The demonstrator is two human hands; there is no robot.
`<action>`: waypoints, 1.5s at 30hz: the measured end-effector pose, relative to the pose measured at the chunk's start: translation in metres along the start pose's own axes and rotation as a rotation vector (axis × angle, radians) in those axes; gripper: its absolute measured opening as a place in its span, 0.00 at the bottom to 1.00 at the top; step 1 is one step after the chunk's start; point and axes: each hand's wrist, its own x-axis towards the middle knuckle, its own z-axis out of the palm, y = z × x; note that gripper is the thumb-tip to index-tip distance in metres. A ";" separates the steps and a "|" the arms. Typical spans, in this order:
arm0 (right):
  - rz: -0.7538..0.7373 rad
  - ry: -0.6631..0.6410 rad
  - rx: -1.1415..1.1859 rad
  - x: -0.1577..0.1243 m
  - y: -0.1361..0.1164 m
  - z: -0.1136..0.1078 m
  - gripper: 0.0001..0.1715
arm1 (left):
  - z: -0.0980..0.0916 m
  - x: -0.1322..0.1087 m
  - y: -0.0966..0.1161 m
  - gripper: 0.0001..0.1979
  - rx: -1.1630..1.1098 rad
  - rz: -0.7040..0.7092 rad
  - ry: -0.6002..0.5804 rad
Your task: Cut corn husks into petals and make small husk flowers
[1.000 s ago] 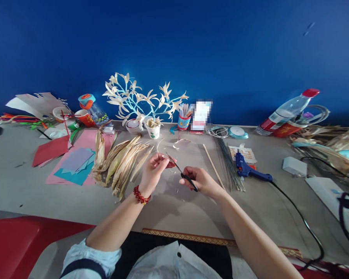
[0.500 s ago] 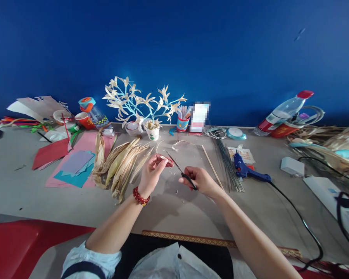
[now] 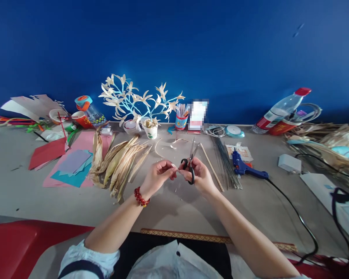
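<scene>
My right hand point(image 3: 199, 176) is wrapped round the black handles of small scissors point(image 3: 191, 162), whose blades point up and away from me. My left hand point(image 3: 158, 175), with a red bead bracelet at the wrist, pinches a small pale husk piece point(image 3: 173, 167) at its fingertips. The two hands meet fingertip to fingertip above the grey table point(image 3: 168, 205). A pile of dried corn husks point(image 3: 119, 161) lies just left of my left hand. Small husk scraps lie on the table under the hands.
A blue glue gun point(image 3: 244, 167) with a black cord, thin dark wires point(image 3: 227, 162) and a wooden stick point(image 3: 211, 166) lie to the right. Coloured paper sheets point(image 3: 72, 159) lie at the left. A husk-flower tree point(image 3: 133, 102), cups and a bottle point(image 3: 279, 110) stand at the back.
My right hand has turned the scissors so the blades point upward instead of left, and moved in until its fingertips meet my left hand's.
</scene>
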 end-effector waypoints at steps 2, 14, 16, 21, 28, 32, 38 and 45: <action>-0.008 0.000 0.010 -0.001 0.002 0.002 0.21 | 0.002 -0.001 -0.001 0.12 0.013 -0.004 -0.032; 0.128 -0.332 -0.290 0.002 0.000 -0.010 0.27 | -0.003 -0.003 0.008 0.10 0.025 0.105 0.096; 0.115 -0.366 -0.346 0.002 0.000 -0.010 0.28 | -0.004 -0.002 0.009 0.10 -0.001 0.094 0.107; 0.153 -0.377 -0.343 0.000 -0.002 -0.009 0.29 | -0.005 -0.002 0.012 0.09 -0.033 0.059 0.102; 0.154 -0.349 -0.373 0.000 -0.001 -0.008 0.30 | -0.004 -0.003 0.014 0.09 -0.068 0.041 0.100; 0.137 -0.333 -0.420 0.000 0.000 -0.009 0.30 | -0.004 -0.003 0.015 0.10 -0.072 0.040 0.094; 0.130 -0.329 -0.442 0.000 0.001 -0.010 0.29 | -0.004 -0.003 0.015 0.10 -0.087 0.044 0.076; 0.066 -0.082 -0.278 0.001 0.003 -0.009 0.24 | -0.006 -0.003 0.013 0.09 0.027 0.014 0.013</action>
